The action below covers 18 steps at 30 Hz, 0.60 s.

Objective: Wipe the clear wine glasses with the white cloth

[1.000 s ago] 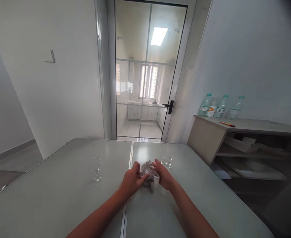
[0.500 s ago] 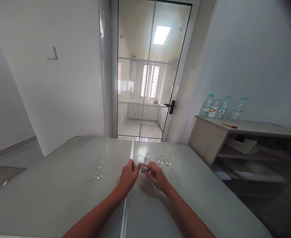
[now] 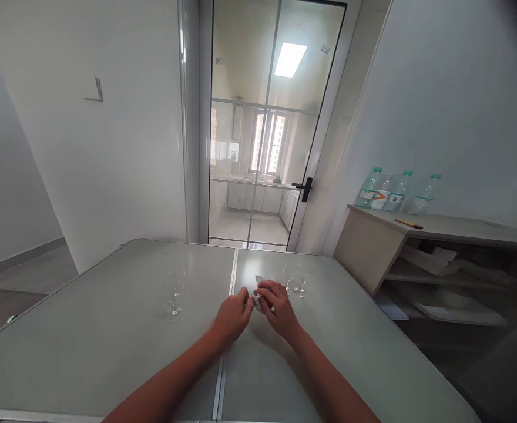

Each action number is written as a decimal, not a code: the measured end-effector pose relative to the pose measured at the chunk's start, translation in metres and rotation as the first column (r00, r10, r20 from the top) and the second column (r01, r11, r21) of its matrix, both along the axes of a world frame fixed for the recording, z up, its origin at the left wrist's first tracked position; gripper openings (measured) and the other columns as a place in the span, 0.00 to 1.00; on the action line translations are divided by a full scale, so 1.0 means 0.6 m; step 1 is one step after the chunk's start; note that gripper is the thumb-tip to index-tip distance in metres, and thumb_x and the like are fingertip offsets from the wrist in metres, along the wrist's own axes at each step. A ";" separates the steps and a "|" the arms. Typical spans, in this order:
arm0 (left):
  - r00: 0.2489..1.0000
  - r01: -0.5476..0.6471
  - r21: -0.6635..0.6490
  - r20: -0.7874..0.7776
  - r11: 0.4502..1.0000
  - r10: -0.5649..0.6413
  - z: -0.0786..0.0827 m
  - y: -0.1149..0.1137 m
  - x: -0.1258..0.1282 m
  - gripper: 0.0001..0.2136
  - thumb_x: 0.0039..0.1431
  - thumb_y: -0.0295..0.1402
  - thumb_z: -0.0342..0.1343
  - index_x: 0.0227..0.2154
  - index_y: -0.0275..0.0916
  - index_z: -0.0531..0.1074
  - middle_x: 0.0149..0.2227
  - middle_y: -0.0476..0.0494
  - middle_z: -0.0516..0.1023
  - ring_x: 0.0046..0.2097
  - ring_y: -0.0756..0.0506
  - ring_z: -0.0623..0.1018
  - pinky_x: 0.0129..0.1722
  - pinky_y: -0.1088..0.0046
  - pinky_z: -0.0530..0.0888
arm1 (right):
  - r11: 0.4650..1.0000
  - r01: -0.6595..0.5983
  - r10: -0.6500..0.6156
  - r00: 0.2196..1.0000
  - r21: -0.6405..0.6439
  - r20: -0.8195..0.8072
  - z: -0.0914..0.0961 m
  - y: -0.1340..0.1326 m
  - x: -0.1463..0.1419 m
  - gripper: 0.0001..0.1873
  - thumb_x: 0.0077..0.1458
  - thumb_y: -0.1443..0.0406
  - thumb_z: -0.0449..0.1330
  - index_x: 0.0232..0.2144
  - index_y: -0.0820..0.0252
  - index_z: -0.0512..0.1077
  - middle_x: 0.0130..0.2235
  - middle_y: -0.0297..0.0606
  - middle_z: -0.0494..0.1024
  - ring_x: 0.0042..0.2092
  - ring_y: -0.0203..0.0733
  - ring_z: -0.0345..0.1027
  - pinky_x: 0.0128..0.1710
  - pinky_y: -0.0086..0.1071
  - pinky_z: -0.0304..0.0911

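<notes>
Both hands meet over the middle of a grey folding table (image 3: 108,346). My left hand (image 3: 231,316) is closed on a small clear wine glass (image 3: 255,297), mostly hidden between the hands. My right hand (image 3: 278,305) is closed on a white cloth (image 3: 259,280) pressed against that glass. Two more wine glasses (image 3: 294,278) stand upright just right of my right hand. Another wine glass (image 3: 174,294) stands upright to the left of my left hand.
A glass door (image 3: 262,135) with a black handle stands behind the table. At the right is a wooden shelf unit (image 3: 439,247) with several water bottles (image 3: 395,191) and a pencil on top. A wall switch (image 3: 93,91) is at upper left.
The hands stayed together over the table's middle seam. The cloth, bunched round the glass a second ago, then raised beside it, is now pressed down under my right fingers. The camera tilted slightly.
</notes>
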<state>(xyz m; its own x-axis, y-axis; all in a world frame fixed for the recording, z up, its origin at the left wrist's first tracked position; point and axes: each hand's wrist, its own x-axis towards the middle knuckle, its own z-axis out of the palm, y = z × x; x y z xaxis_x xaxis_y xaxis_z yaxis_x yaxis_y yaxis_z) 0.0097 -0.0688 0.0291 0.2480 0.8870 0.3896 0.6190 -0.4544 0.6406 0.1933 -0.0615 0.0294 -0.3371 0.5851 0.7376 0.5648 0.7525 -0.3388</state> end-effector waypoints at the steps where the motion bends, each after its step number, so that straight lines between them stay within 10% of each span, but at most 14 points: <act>1: 1.000 0.021 0.006 -0.011 1.000 -0.021 0.001 -0.003 0.001 0.12 0.70 0.40 0.42 0.30 0.43 0.60 0.24 0.51 0.70 0.26 0.47 0.71 0.29 0.72 0.56 | 1.000 -0.013 0.013 1.000 -0.024 -0.015 0.000 0.002 0.001 0.15 0.67 0.68 0.52 0.50 0.52 0.75 0.52 0.43 0.76 0.56 0.50 0.66 0.57 0.47 0.57; 18: 0.964 0.195 0.082 -0.201 0.977 -0.175 -0.003 -0.015 -0.005 0.09 0.60 0.39 0.54 0.41 0.44 0.64 0.24 0.52 0.75 0.27 0.44 0.78 0.28 0.71 0.60 | 0.866 -0.179 0.055 0.962 -0.467 -0.267 0.000 0.020 0.019 0.14 0.58 0.64 0.54 0.33 0.58 0.80 0.32 0.35 0.79 0.34 0.42 0.69 0.36 0.34 0.60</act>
